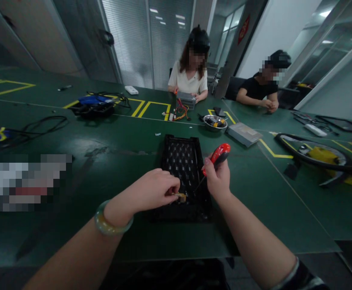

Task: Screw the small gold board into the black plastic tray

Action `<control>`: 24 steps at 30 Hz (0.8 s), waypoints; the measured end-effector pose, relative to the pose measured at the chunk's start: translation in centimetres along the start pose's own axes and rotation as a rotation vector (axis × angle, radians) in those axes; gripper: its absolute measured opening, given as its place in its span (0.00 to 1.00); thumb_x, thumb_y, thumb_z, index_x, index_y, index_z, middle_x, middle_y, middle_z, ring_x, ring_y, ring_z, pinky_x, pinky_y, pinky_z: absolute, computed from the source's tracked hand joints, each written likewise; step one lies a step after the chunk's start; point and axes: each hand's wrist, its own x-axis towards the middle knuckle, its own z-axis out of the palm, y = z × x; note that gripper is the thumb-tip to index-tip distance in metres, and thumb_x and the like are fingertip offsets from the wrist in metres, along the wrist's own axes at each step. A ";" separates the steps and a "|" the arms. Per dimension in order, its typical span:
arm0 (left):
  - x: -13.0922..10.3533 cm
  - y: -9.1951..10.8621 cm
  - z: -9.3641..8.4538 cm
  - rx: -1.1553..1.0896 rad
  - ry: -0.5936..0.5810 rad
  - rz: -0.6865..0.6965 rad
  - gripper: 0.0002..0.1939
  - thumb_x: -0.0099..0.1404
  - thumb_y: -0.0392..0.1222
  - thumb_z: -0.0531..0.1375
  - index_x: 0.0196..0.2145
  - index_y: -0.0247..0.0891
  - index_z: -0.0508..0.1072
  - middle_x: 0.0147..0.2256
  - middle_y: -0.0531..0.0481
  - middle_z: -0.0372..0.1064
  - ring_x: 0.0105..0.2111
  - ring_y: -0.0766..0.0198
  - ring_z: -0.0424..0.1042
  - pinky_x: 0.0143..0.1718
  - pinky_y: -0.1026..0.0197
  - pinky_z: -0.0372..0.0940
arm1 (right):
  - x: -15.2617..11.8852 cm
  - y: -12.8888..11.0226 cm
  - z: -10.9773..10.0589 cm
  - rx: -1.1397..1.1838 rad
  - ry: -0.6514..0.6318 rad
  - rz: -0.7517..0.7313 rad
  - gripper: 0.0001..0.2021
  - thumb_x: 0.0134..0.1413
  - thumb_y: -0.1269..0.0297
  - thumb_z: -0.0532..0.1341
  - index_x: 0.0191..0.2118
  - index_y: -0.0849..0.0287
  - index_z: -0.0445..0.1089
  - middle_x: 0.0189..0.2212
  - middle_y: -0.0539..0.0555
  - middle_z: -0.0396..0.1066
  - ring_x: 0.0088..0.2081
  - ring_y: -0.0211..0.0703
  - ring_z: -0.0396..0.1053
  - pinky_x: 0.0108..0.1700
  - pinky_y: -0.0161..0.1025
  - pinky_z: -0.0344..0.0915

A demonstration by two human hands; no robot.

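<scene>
Green tabletop (124, 141) spreads beyond the left hand (153, 187) and right hand (219, 179). Between them a black tray (179, 159) lies lengthwise away, the left hand over its near half. The right hand grips a red-and-black screwdriver (221, 153), slanting down-left; just left of its tip, the left hand pinches a small yellowish piece (182, 197).

Green bench (115, 241), marked with yellow tape (281, 156). Black tray (180, 159) lies near front edge, middle. Beyond it, rightward: steel bowl (214, 128), flat grey case (242, 135) just beside. Back left: blue-and-black bundle (95, 106) with loose cable (124, 98); white box (131, 90) nearby, farther back.
</scene>
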 end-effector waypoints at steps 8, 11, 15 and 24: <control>0.1 -0.2 0.8 0.008 0.018 0.032 0.01 0.64 0.38 0.64 0.34 0.42 0.77 0.34 0.54 0.74 0.37 0.62 0.71 0.42 0.58 0.60 | 0.0 -0.2 0.0 -0.009 0.000 0.003 0.09 0.60 0.57 0.61 0.38 0.56 0.63 0.24 0.48 0.66 0.26 0.40 0.65 0.32 0.40 0.63; 0.2 -0.2 1.1 0.010 0.036 0.005 0.03 0.64 0.40 0.64 0.36 0.41 0.76 0.35 0.53 0.73 0.37 0.62 0.71 0.42 0.58 0.61 | 0.1 -0.2 -0.1 -0.011 -0.005 0.006 0.08 0.60 0.58 0.61 0.39 0.55 0.64 0.25 0.48 0.67 0.26 0.40 0.65 0.32 0.40 0.63; 0.4 -0.4 1.4 0.020 0.040 0.004 0.05 0.67 0.43 0.62 0.37 0.41 0.76 0.36 0.52 0.73 0.38 0.62 0.72 0.43 0.59 0.61 | 0.1 -0.1 -0.1 -0.002 -0.008 0.016 0.08 0.60 0.57 0.60 0.39 0.55 0.63 0.25 0.48 0.67 0.26 0.40 0.65 0.30 0.39 0.63; 0.6 -0.3 1.4 0.077 0.051 0.011 0.06 0.68 0.41 0.60 0.36 0.40 0.77 0.35 0.50 0.72 0.38 0.62 0.69 0.42 0.57 0.59 | 0.0 0.1 -0.1 0.026 -0.019 0.044 0.09 0.61 0.56 0.60 0.39 0.55 0.63 0.25 0.48 0.66 0.26 0.40 0.64 0.31 0.40 0.63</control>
